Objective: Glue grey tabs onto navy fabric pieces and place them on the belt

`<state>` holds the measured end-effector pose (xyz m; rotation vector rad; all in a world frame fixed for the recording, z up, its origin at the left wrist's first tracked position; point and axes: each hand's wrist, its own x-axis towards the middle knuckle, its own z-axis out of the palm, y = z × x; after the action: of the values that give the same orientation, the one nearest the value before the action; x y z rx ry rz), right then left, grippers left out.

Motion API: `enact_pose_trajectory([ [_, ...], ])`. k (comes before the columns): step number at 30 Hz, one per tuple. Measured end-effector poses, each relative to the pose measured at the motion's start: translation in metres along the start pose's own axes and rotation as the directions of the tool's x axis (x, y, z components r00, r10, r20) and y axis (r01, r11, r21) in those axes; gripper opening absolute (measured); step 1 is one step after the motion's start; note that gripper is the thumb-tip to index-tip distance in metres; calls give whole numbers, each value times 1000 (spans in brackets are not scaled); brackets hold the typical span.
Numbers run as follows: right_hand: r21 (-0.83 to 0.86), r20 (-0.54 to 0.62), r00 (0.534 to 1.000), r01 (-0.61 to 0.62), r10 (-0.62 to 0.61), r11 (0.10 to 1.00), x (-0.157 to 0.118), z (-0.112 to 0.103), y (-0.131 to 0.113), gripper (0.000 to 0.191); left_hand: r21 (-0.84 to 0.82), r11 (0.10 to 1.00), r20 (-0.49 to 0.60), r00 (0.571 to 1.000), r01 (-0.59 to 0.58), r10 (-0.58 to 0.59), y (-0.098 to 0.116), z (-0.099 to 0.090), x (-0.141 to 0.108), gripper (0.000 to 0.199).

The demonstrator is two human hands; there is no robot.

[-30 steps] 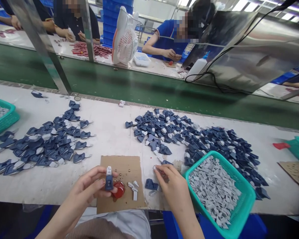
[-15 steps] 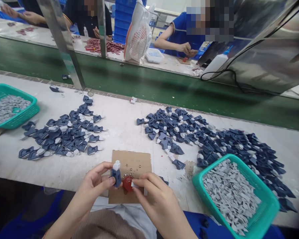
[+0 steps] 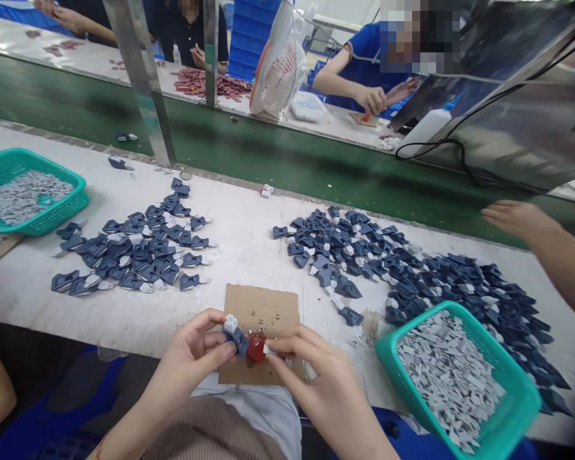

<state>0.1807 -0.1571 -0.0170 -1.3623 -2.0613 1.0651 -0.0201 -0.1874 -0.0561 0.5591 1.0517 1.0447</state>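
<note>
My left hand [image 3: 204, 342] pinches a dark blue plastic part [image 3: 236, 337] with a light grey piece at its top, tilted over the cardboard [image 3: 261, 300]. Between thumb and forefinger, my right hand [image 3: 311, 364] grips a small light grey piece [image 3: 267, 349], mostly covered by the fingertips. It is at the right edge of a round red blob [image 3: 256, 348], glossy and wet-looking, on the cardboard; whether it touches the blob I cannot tell. Small shiny drops lie just beyond the blob.
Piles of dark blue parts lie left [image 3: 124, 249] and right [image 3: 460, 287]. One green basket [image 3: 517, 409] of grey pieces stands at front right, another green basket [image 3: 79, 195] at left. A co-worker's arm [image 3: 546, 236] reaches in from the right. Beyond the green strip, other people work.
The blue part in my left hand has tilted, its lower end swinging right. My right hand stays by the red blob. A co-worker's arm has come in from the right. The whole view has shifted slightly.
</note>
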Motion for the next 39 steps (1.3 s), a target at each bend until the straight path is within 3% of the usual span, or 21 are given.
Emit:
enact_pose_trajectory([
  [5, 435, -36, 979, -165, 200, 885, 2, -10, -3, 10, -21, 999, 79, 996, -27, 29, 1, 14, -1, 22],
  [8, 555, -2, 971, -199, 241, 808, 1, -10, -4, 11, -44, 998, 95, 995, -39, 43, 1, 24, 0, 23],
  [21, 382, -82, 987, -99, 141, 919, -2, -8, -13, 8, -93, 993, 79, 994, -74, 81, -11, 35, 0, 23],
  [26, 321, -86, 985, -116, 151, 940, -2, -9, -19, 6, -122, 990, 82, 993, -71, 81, -9, 38, 1, 21],
  [29, 382, -38, 977, -181, 211, 906, -2, -10, -17, 6, -158, 984, 86, 992, -78, 93, -9, 38, 0, 18],
  [34, 616, 109, 952, -290, 285, 732, -4, -8, -9, 13, -236, 971, 111, 991, -46, 73, -13, 40, 1, 17],
  [39, 670, 51, 947, -267, 316, 692, -4, -1, -8, 9, -230, 972, 90, 994, -38, 60, -13, 42, 2, 21],
])
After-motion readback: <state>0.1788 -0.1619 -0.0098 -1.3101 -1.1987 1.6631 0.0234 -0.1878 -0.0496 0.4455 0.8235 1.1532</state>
